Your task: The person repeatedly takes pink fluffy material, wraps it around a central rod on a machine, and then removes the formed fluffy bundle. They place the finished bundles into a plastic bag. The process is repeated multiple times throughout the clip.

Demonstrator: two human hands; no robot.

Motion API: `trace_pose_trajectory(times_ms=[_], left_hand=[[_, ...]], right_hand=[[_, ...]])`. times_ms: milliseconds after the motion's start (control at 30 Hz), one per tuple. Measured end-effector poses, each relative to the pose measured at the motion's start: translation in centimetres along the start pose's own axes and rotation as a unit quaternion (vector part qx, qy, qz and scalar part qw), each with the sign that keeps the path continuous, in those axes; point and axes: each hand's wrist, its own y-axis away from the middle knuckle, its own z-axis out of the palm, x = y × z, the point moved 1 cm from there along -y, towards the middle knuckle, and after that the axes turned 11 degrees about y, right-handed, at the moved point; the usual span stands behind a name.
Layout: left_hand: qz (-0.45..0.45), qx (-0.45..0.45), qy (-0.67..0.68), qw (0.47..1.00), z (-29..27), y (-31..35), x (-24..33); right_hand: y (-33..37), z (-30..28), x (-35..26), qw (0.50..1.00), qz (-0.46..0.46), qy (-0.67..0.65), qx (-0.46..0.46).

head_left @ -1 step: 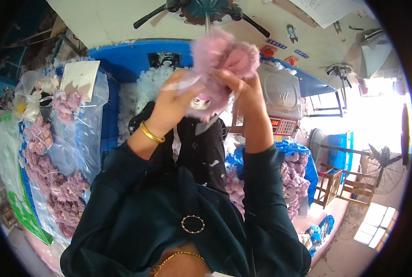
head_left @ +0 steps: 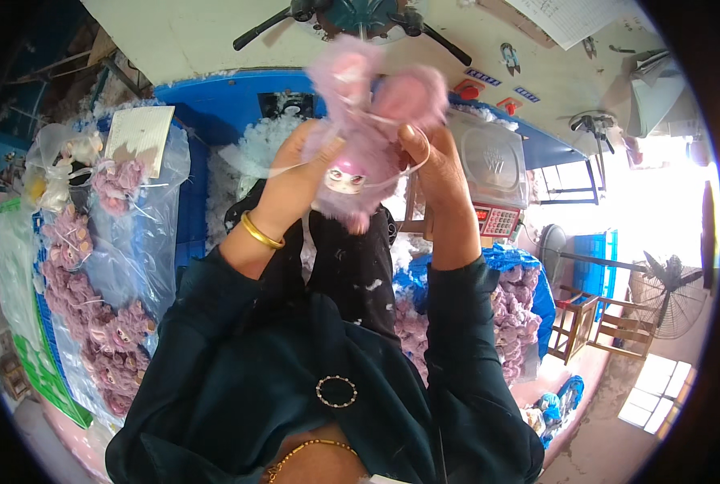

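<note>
A fluffy pink plush doll [head_left: 365, 97] with a small painted face is held up in front of me, above my lap. My left hand [head_left: 294, 179], with a gold bangle on its wrist, grips the doll's left side. My right hand [head_left: 431, 171] grips its right side, with the fingers up at the fluffy top. A thin white cord [head_left: 412, 165] loops around the doll and across my right hand. The doll's lower body hangs between my hands over a black cloth [head_left: 352, 266] on my lap.
A clear plastic bag [head_left: 146, 242] with several pink dolls lies at my left. A blue bag [head_left: 529, 278] of more dolls sits at my right. White stuffing [head_left: 251, 157] fills a blue bin ahead. A weighing scale [head_left: 489, 165], wooden chairs [head_left: 598, 327] and a standing fan [head_left: 670, 290] are to the right.
</note>
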Motion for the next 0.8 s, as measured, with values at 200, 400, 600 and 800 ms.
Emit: trace_pose_trajectory(times_ms=[200,400,600,800], left_hand=[[-0.051,0.010,0.095,0.994,0.1,1.2,-1.8],[-0.237,-0.008,0.246,0.940,1.2,1.8,0.5],[-0.290,-0.024,0.448,0.846,1.1,0.1,-0.7],[-0.190,0.012,0.193,0.962,2.2,-0.6,0.3]], right_hand=[[1.9,2.2,4.2,0.966,0.064,-0.207,-0.144],[1.8,3.3,2.1,0.917,-0.179,0.345,-0.088],[0.6,3.8,-1.1,0.810,-0.286,0.511,0.032],[-10.7,0.5,0.3,0.792,-0.238,0.525,0.199]])
